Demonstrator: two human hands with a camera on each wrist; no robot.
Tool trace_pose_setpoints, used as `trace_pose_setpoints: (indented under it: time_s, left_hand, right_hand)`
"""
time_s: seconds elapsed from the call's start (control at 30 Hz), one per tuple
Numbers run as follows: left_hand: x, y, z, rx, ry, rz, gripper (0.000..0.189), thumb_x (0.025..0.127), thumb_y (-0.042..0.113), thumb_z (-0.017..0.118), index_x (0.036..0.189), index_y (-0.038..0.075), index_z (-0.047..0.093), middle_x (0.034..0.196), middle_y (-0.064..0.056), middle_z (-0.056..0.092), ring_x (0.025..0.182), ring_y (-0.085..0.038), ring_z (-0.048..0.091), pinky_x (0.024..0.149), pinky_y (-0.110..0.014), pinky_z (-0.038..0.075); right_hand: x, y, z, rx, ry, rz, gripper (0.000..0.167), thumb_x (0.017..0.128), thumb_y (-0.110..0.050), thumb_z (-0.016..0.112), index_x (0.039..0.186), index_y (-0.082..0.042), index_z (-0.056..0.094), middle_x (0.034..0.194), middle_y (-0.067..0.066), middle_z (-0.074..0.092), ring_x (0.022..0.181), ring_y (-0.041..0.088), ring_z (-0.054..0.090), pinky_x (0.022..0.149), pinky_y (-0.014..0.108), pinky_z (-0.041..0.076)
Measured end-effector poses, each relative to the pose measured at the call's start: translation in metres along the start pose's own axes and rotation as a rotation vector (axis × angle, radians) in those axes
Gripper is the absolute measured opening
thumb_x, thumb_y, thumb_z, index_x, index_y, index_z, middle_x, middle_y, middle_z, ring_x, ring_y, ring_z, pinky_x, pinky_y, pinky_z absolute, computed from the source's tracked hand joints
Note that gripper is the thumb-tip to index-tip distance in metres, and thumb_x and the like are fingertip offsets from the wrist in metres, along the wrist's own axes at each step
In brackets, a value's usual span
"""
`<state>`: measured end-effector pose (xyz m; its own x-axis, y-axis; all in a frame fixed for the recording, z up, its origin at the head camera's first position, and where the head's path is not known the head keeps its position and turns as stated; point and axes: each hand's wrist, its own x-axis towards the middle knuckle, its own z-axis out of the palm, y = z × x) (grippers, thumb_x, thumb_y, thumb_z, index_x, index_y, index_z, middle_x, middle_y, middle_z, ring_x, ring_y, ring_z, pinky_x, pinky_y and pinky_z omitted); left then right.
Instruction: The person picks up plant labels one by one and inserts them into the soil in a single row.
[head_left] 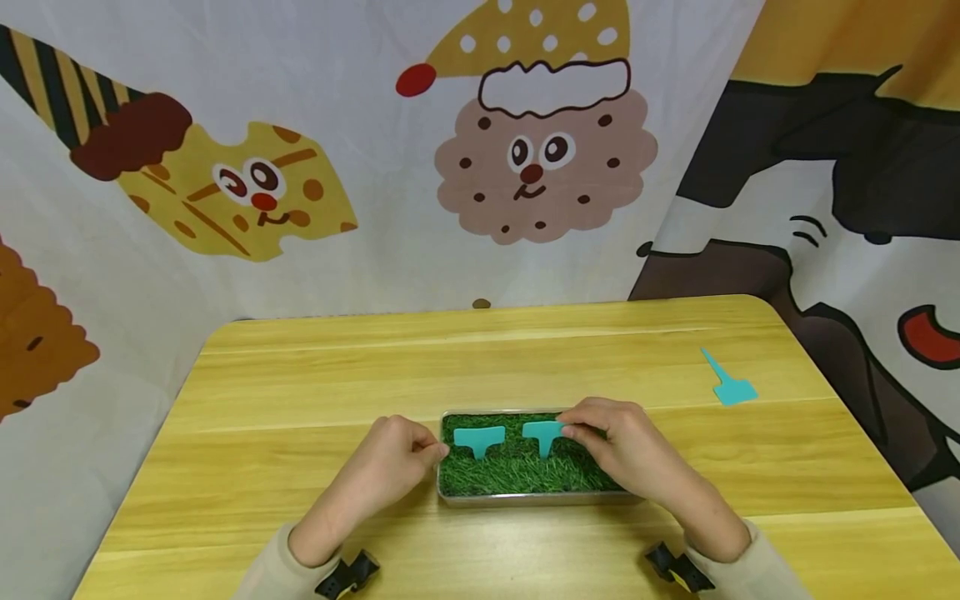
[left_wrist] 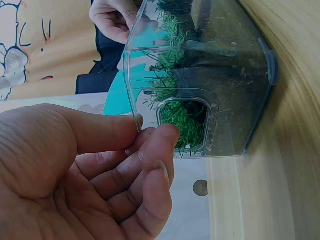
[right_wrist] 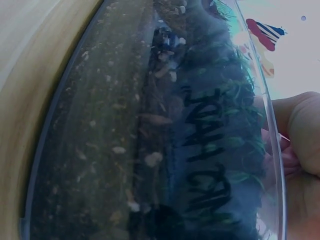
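A clear plastic box (head_left: 525, 501) of green grass growing on dark soil stands on the table. Two teal T-shaped plant labels stand upright in it: a left label (head_left: 479, 438) and a right label (head_left: 543, 433). My right hand (head_left: 626, 446) pinches the right label's top corner between thumb and fingers. At the box's left end, my left hand (head_left: 393, 462) pinches the rim; the left wrist view shows the thumb (left_wrist: 107, 132) and forefinger meeting there. In the right wrist view the soil-filled wall hides most of the right hand (right_wrist: 305, 135).
A third teal plant label (head_left: 735, 392) lies flat at the back right of the wooden table (head_left: 300, 375). Behind the table hangs a cartoon-printed cloth (head_left: 375, 150). Dark lettering (right_wrist: 207, 150) shows on the box wall in the right wrist view.
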<state>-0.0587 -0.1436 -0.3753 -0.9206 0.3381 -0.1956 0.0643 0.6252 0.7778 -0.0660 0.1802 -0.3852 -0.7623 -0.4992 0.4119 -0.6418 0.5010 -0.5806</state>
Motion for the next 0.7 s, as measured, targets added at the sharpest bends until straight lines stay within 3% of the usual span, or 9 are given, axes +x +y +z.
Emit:
trace_pose_setpoints:
  time_s: [0.37, 0.7]
  left_hand:
    - [-0.0003, 0.0010, 0.0000, -0.006, 0.001, -0.004, 0.048, 0.099, 0.008, 0.072, 0.057, 0.016, 0.050, 0.049, 0.009, 0.033, 0.046, -0.007, 0.028, 0.045, -0.018, 0.026]
    - [-0.0011, 0.0009, -0.0001, -0.009, -0.006, -0.003, 0.043, 0.099, 0.009, 0.072, 0.059, 0.009, 0.056, 0.050, 0.008, 0.034, 0.046, -0.007, 0.028, 0.045, -0.018, 0.026]
  right_hand:
    - [0.0001, -0.0017, 0.0016, -0.033, 0.014, -0.039, 0.027, 0.083, 0.013, 0.081, 0.102, -0.006, 0.079, 0.093, -0.002, 0.075, 0.074, 0.005, 0.066, 0.062, 0.019, 0.052]
    - [-0.0003, -0.0025, -0.0002, 0.017, -0.006, 0.063, 0.025, 0.090, 0.007, 0.078, 0.110, -0.008, 0.078, 0.101, -0.005, 0.075, 0.083, 0.005, 0.068, 0.068, 0.024, 0.057]
